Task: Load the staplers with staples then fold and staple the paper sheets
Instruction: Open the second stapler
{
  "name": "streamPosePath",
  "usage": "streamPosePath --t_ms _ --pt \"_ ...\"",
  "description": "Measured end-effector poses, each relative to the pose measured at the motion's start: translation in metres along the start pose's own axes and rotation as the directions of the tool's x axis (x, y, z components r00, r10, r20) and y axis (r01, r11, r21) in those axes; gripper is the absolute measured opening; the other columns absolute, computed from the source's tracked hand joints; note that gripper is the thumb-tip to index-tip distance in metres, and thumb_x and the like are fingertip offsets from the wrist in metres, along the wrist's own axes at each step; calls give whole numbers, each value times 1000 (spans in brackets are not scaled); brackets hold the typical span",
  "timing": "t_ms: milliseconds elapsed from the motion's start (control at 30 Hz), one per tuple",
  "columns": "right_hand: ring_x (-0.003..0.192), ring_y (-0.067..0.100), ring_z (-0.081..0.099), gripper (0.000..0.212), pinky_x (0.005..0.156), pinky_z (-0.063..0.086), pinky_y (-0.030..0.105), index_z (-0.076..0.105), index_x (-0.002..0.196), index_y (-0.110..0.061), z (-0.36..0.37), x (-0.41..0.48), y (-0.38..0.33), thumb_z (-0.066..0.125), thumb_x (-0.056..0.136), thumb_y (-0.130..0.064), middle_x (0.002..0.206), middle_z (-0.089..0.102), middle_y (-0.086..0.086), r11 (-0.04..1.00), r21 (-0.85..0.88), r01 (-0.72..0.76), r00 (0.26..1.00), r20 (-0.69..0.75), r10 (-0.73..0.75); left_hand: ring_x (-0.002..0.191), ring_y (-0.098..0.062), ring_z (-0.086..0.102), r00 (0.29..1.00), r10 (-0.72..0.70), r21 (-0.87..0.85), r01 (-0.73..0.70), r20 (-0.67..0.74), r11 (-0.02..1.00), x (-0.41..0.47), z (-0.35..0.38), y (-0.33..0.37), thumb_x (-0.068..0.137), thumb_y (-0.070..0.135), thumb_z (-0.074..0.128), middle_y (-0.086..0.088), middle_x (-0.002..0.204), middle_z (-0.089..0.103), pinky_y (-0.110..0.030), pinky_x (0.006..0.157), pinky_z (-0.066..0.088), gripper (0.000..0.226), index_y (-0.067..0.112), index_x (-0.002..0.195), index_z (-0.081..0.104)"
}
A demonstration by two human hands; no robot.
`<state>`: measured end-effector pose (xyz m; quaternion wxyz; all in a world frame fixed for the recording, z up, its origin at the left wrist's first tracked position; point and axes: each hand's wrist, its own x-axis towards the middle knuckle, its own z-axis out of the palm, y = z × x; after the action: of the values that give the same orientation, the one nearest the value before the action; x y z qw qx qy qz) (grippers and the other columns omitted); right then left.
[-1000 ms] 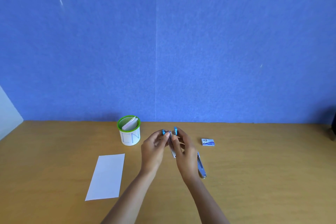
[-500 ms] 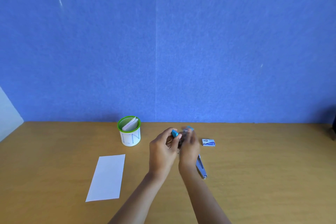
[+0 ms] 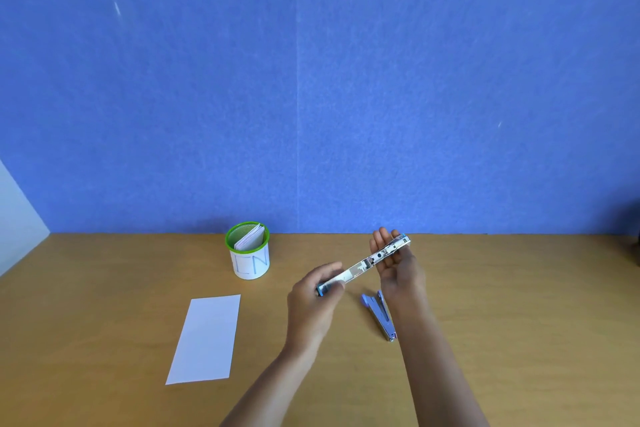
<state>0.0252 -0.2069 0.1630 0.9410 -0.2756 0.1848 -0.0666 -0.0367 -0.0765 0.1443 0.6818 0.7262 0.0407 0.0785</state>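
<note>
A stapler (image 3: 363, 265) is swung open into one long strip, its metal inside facing me, and is held above the table. My left hand (image 3: 313, 302) grips its near blue end. The far end lies across the straight fingers of my right hand (image 3: 394, 263), palm up. A second, blue-and-metal stapler (image 3: 379, 314) lies on the wooden table (image 3: 519, 322), just below my right hand. A white paper sheet (image 3: 206, 340) lies flat to the left of my arms. The small staple box is hidden.
A white cup with a green rim (image 3: 248, 253) holds folded papers and stands near the back edge of the table, left of my hands. A blue wall rises right behind the table. A dark object shows at the far right edge.
My hands have drawn apart and the stapler has swung from folded to fully stretched out. My right hand moved right and now covers the spot where the staple box lay.
</note>
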Motion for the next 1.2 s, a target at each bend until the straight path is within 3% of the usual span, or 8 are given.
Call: streamPosePath --t_ms 233,333,433,533,633,733,900,1200 --pt "97 13 64 20 64 44 27 58 103 -15 7 -13 18 41 98 -25 96 75 -1 905 -422 -55 983 136 123 76 -15 68 895 -286 -31 315 343 949 10 -8 12 90 31 59 -5 85 75 -18 68 51 25 11 93 73" --pt "72 12 60 31 49 37 25 70 96 -17 12 -23 26 44 96 -33 82 71 -5 790 -611 -44 979 130 155 68 -14 65 868 -365 -231 452 337 862 13 -4 17 91 32 56 -7 84 72 -22 59 50 32 4 98 71" --pt "60 9 55 25 49 40 20 68 95 -16 12 -27 33 47 96 -30 73 61 -5 643 -746 172 983 177 -57 60 -11 61 848 -409 -356 517 337 779 16 -6 15 92 30 55 -3 80 72 -22 55 47 32 3 102 69" --pt "84 5 59 13 67 42 17 65 100 -24 8 -28 38 53 94 -20 94 65 -12 268 -788 555 792 400 -462 56 -10 59 830 -422 -448 553 364 703 17 -10 15 91 29 56 -1 75 69 -20 52 46 28 5 100 68" --pt "83 13 59 12 71 45 27 66 96 -20 3 -28 44 58 89 -14 89 65 -12 -69 -698 713 575 637 -514 51 -12 57 819 -441 -489 573 366 658 18 -12 16 89 27 59 -2 66 64 -22 50 48 21 8 88 67" --pt "81 13 58 12 70 42 29 68 94 -24 0 -28 49 62 85 -19 90 67 -14 -260 -664 702 492 715 -497 54 -13 56 811 -453 -507 585 369 633 20 -12 14 87 28 62 -2 68 60 -24 53 50 19 10 87 66" --pt "84 13 55 14 72 39 26 68 97 -25 -1 -28 49 63 85 -19 91 67 -12 -341 -640 689 437 742 -509 55 -12 56 814 -438 -521 580 380 626 22 -13 13 86 27 62 -1 69 60 -25 59 48 18 10 87 66" --pt "86 11 53 11 73 44 28 70 91 -24 1 -29 50 61 85 -25 90 67 -15 -256 -667 700 492 709 -504 52 -12 52 822 -441 -516 570 361 640 22 -17 13 85 26 63 0 64 59 -22 55 47 17 10 82 67"
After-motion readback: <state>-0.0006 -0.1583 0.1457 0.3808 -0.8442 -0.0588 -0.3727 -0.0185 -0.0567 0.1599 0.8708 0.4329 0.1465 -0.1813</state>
